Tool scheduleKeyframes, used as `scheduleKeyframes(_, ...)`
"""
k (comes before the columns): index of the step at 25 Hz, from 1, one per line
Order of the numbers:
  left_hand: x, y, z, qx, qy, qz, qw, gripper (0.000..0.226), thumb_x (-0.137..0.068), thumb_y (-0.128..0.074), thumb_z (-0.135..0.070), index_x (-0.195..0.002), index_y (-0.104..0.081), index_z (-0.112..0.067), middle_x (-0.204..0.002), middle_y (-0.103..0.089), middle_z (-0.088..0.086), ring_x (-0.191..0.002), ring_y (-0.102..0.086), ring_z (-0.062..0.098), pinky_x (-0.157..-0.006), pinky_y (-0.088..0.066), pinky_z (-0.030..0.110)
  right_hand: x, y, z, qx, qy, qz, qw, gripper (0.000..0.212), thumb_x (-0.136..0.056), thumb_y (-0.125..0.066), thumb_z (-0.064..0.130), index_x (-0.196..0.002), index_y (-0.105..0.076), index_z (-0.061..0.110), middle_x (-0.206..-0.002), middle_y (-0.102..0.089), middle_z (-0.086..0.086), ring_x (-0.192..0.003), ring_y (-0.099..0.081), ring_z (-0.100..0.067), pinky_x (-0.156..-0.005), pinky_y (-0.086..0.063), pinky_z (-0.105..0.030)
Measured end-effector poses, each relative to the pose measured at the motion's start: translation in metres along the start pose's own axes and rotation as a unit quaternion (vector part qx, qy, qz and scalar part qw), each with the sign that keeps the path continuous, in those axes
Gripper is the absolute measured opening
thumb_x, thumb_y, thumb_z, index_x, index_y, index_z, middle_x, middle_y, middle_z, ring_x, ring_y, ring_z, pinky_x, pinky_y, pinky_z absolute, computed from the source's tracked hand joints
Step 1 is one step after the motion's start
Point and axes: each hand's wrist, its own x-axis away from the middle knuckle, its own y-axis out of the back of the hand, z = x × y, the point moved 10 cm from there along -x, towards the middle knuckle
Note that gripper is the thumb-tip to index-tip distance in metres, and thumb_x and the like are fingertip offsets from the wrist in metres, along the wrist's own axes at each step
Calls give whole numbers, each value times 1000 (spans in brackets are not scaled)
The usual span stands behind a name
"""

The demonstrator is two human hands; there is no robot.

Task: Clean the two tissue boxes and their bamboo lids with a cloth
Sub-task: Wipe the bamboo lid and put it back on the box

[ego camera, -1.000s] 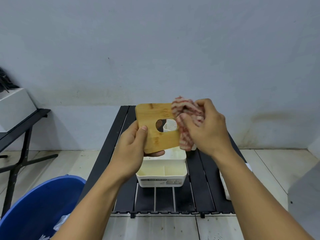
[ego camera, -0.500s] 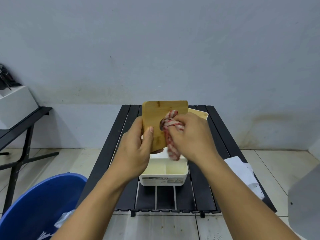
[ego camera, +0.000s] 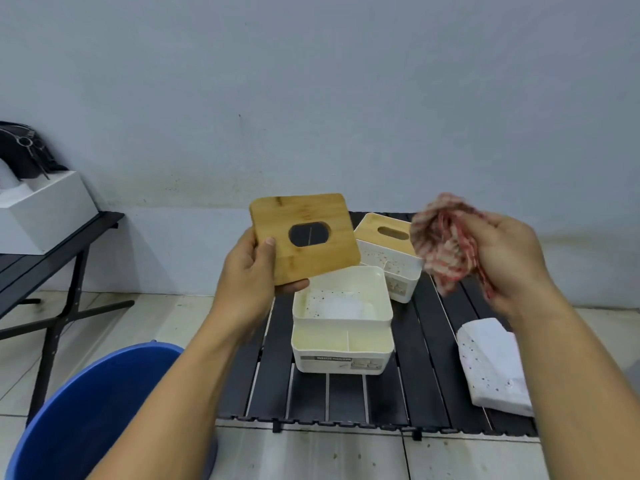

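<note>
My left hand (ego camera: 254, 268) grips a bamboo lid (ego camera: 304, 237) with an oval slot by its left edge, holding it tilted above the table. My right hand (ego camera: 509, 261) holds a bunched red-and-white cloth (ego camera: 443, 244) off to the right, apart from the lid. Below the lid stands an open white tissue box (ego camera: 343, 323) with speckled dirt inside and a divided front compartment. Behind it, a second white tissue box (ego camera: 391, 268) still wears its bamboo lid (ego camera: 388, 232); its walls are speckled.
The boxes stand on a black slatted table (ego camera: 429, 382). A white speckled tissue pack (ego camera: 491, 365) lies at its right side. A blue tub (ego camera: 100, 410) sits on the floor at lower left. A black bench (ego camera: 41, 258) with a white box (ego camera: 45, 209) stands at far left.
My right hand has pulled the cloth off the lid's slot and moved it to the right. My left hand has tipped the lid flatter and shifted it slightly left.
</note>
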Motion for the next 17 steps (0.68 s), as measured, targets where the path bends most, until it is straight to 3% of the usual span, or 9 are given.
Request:
scheduleKeyframes(3, -10, 10, 6, 13, 9, -27, 1000, 29, -113, -35, -22, -126, -59, -12, -125, -70, 8, -104, -75, 30, -74, -65, 45, -7, 28, -35, 297, -52, 9, 953, 17, -93, -69, 21, -81, -74, 10, -72, -76, -14, -69, -74, -33, -69, -63, -51)
scheduleKeyframes(5, -10, 12, 10, 11, 16, -38, 999, 29, -113, -35, -24, -125, -59, -13, -126, -68, 8, -104, -74, 31, -72, -65, 43, -10, 26, -62, 407, -80, 42, 909, 22, -91, -70, 27, -75, -74, 12, -69, -75, -9, -74, -74, -30, -71, -61, -44)
scheduleKeyframes(9, -9, 20, 18, 20, 37, -53, 998, 29, -113, -36, -25, -124, -60, -14, -125, -67, 10, -102, -75, 33, -70, -65, 45, -8, 15, -115, 475, -140, 103, 863, 27, -90, -72, 34, -76, -73, 12, -73, -75, -6, -69, -68, -18, -60, -50, -30)
scheduleKeyframes(13, -11, 27, 24, 65, 70, -77, 992, 28, -113, -35, -25, -116, -62, -18, -121, -70, 10, -101, -75, 34, -67, -65, 44, -9, 14, -138, 572, -152, 122, 797, 32, -90, -70, 46, -91, -68, 14, -92, -72, -7, -74, -71, -22, -71, -62, -39)
scheduleKeyframes(15, -11, 24, 27, 80, 85, -76, 990, 30, -114, -34, -26, -117, -63, -17, -118, -72, 10, -101, -74, 34, -65, -65, 43, -11, 2, -116, 595, -86, 96, 793, 35, -92, -67, 49, -104, -67, 16, -102, -71, -5, -81, -68, -21, -74, -59, -37)
scheduleKeyframes(17, -10, 17, 34, 83, 106, -67, 989, 32, -113, -35, -27, -124, -61, -13, -117, -72, 12, -101, -74, 35, -65, -66, 44, -6, -20, -80, 552, 24, 62, 831, 39, -94, -64, 50, -121, -65, 22, -115, -69, -2, -95, -65, -20, -81, -56, -38)
